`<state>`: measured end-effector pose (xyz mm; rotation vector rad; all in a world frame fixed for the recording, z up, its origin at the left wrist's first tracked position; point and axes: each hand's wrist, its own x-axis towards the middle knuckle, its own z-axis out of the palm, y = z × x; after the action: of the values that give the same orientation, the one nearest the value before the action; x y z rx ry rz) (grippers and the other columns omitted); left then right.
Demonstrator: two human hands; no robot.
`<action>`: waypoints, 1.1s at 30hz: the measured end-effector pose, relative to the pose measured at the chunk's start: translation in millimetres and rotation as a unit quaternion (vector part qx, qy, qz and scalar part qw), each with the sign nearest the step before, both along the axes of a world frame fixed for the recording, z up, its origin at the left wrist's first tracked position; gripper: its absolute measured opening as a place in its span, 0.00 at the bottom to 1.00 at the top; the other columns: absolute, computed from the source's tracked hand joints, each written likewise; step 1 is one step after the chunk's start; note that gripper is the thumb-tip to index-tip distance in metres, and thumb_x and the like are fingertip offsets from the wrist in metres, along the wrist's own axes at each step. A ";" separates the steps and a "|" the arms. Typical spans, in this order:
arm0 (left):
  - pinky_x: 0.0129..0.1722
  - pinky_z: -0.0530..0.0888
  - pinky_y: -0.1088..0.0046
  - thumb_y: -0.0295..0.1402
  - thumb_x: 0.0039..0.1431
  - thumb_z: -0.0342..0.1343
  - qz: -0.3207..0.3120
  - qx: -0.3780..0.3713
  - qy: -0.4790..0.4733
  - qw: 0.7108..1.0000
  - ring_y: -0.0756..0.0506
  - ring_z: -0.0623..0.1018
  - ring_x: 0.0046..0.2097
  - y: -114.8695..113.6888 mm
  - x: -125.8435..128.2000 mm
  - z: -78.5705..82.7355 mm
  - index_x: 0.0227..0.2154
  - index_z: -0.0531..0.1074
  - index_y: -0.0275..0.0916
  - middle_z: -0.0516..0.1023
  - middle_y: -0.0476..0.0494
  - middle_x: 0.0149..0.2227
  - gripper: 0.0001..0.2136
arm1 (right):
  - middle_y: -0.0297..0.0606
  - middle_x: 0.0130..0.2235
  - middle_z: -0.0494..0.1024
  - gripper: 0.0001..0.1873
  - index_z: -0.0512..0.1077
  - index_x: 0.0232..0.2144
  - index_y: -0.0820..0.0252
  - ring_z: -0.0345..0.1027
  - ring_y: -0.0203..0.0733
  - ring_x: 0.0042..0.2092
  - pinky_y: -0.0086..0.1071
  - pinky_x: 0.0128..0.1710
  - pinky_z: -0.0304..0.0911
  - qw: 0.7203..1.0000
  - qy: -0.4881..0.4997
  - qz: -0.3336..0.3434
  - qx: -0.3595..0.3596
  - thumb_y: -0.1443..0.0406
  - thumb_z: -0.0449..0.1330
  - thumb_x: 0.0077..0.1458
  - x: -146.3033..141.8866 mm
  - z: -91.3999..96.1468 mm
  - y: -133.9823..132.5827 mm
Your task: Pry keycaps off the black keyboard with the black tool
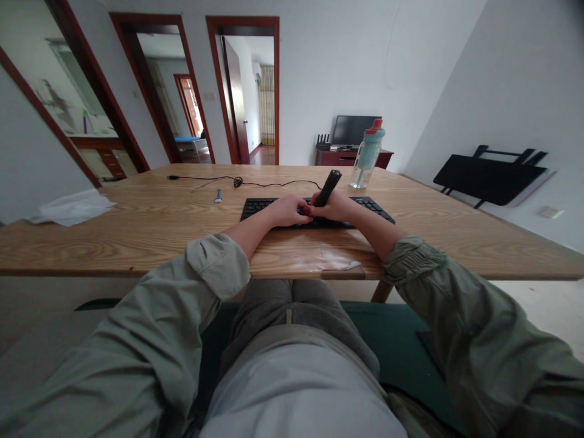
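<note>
black keyboard [256, 207] lies toward the surface's near edge [114, 271], likely for reach; right hand [335, 207] grips a tilted handle [328, 187], left hand [288, 211] close by, hold unclear.

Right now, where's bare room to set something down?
Bare wood lies right of the keyboard and bottle, out to the right edge of the table; another patch lies between the white sheet and keyboard, nearer than the small blue item. Crowded: the keyboard, with left hand and right hand over it, and behind, where the cable runs.
</note>
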<state>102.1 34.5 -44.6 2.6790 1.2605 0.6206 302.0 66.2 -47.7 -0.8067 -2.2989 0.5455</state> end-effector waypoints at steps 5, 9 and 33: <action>0.32 0.68 0.72 0.36 0.52 0.59 0.027 0.017 0.015 0.999 0.48 0.75 0.31 -6.2 4.9 2.5 0.35 0.83 0.36 0.82 0.45 0.30 0.12 | 0.36 0.28 0.76 0.13 0.75 0.27 0.60 0.67 0.40 0.31 0.33 0.33 0.62 0.999 -0.017 0.016 -0.022 0.56 0.65 0.46 2.8 0.6 -0.8; 0.34 0.69 0.72 0.35 0.52 0.58 0.019 0.011 0.026 0.999 0.47 0.77 0.32 -8.2 7.2 4.1 0.34 0.83 0.37 0.83 0.45 0.32 0.12 | 0.36 0.27 0.76 0.10 0.74 0.25 0.60 0.66 0.39 0.30 0.33 0.31 0.61 1.000 -0.008 -0.018 0.005 0.59 0.64 0.46 -1.1 -2.8 -0.8; 0.43 0.72 0.70 0.43 0.58 0.57 0.006 0.028 0.025 0.999 0.45 0.78 0.39 -1.8 -17.5 6.2 0.43 0.82 0.37 0.83 0.40 0.40 0.18 | 0.36 0.25 0.74 0.08 0.70 0.22 0.60 0.64 0.38 0.29 0.33 0.31 0.58 0.994 0.022 -0.094 0.053 0.61 0.62 0.46 -17.6 -14.5 -10.7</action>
<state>84.6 32.7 -38.4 2.7501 1.2924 0.6047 284.5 55.4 -62.1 -0.9377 -2.1624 0.3497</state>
